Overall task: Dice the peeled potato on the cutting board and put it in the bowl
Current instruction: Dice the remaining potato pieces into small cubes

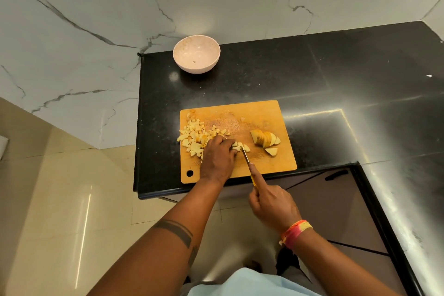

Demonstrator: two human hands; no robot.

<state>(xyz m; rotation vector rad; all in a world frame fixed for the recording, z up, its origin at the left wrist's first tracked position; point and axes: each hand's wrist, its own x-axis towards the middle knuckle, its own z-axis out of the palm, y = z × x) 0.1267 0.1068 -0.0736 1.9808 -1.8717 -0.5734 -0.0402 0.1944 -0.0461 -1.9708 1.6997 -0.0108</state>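
1. Pale blue clothing [249,283] fills the bottom edge of the frame, with two bare forearms reaching up from it toward a wooden cutting board [264,113] at centre.
2. At lower right of centre, the right hand [271,204], a red-and-yellow thread band [296,233] on its wrist, grips a yellow-handled knife [247,159], index finger stretched along the spine and the blade angled down onto the board.
3. Just left of the blade, the left hand [219,156] rests on the board, fingers curled over a few potato pieces [240,146] beside the knife tip; a dark band tattoo [176,230] crosses that forearm.
4. A heap of diced potato [194,135] lies on the board's left side, touching the left hand.
5. Sliced, not yet diced potato [264,138] sits on the board's right side, apart from the knife.
6. A pale pink bowl [196,57] stands above the board at upper centre, near the far left corner of the black granite counter [336,74], well apart from the board.
7. White veined marble wall [96,7] spans the top of the frame.
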